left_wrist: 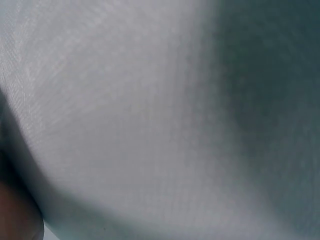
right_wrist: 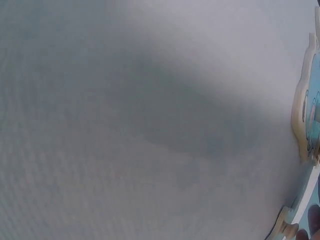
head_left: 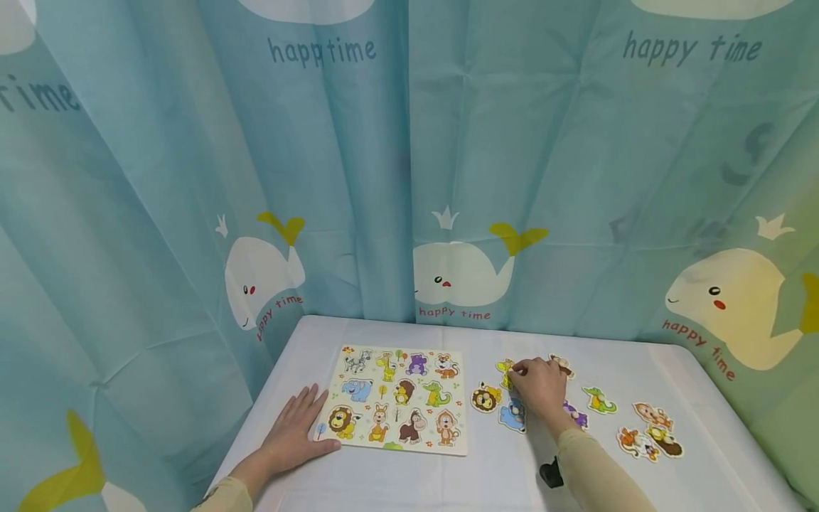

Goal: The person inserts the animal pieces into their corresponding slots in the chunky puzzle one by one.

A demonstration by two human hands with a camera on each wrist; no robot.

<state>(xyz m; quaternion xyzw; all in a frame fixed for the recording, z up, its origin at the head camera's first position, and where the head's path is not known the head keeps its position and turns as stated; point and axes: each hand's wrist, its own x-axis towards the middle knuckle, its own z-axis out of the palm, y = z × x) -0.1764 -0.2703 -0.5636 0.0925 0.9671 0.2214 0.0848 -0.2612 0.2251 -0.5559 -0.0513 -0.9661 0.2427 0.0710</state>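
Observation:
At the left edge of a picture puzzle board (head_left: pixel 463 442), my left hand (head_left: pixel 294 430) lies flat with its fingers spread. Its thumb reaches the board's lower left corner. My right hand (head_left: pixel 542 386) is over the loose animal pieces and pinches a yellow giraffe puzzle piece (head_left: pixel 505 372) between thumb and fingertips. Close by are a lion piece (head_left: pixel 485 399) and a blue elephant piece (head_left: pixel 511 416). A purple piece (head_left: pixel 576 415) and a brown piece (head_left: pixel 561 365) are partly hidden behind the hand. The right wrist view shows the elephant piece's wooden edge (right_wrist: pixel 300 107) at its right side.
Further right on the white table (head_left: pixel 486 483) lie a crocodile piece (head_left: pixel 599 400) and an overlapping group with monkey (head_left: pixel 652 414), tiger (head_left: pixel 630 441) and hedgehog (head_left: pixel 665 442) pieces. A small black object (head_left: pixel 551 473) sits beside the right sleeve. Curtains (head_left: pixel 384 178) hang behind the table.

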